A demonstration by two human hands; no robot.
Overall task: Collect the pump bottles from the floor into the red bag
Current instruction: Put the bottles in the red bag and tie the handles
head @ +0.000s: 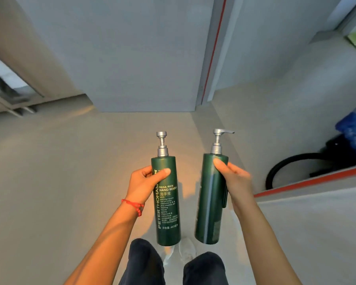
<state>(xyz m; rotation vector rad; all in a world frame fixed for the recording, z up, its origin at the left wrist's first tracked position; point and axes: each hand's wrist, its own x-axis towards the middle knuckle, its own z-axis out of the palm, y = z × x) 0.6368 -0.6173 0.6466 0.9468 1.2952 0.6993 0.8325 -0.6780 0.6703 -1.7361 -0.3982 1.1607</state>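
1. left hand (145,183) grips the labelled green pump bottle (168,199) around its upper body, thumb across the front, bottle upright, label reading "mega-rich hand wash" faces the camera.
2. right hand (233,177) is wrapped on the plain-side green pump bottle (210,199) at its upper body, thumb on the front near the shoulder, bottle upright with a slight lean; the hand looks a bit motion-blurred.
3. both bottles are held up in the air in front of the body, side by side, near each other but apart, above the person's knees (144,262) and the pale floor (49,171). silver pump heads on top, the right one's spout points right.
4. red bag is not in view, so i can't tell where it sits. no other pump bottles show on the floor here.
5. judged stage: 2 bottles picked up, carry to the bag not yet done.
6. risks: smooth glossy bodies held 1-handed high up could slip or swing if the grip loosens; bottles could knock together when brought to 1 bag opening; a pump head could catch the bag rim or get pressed and leak; with both hands full, nothing holds the bag open.
7. black hose (286,165) and blue bundle (353,128) at right are a possible trip hazard if walking that way.
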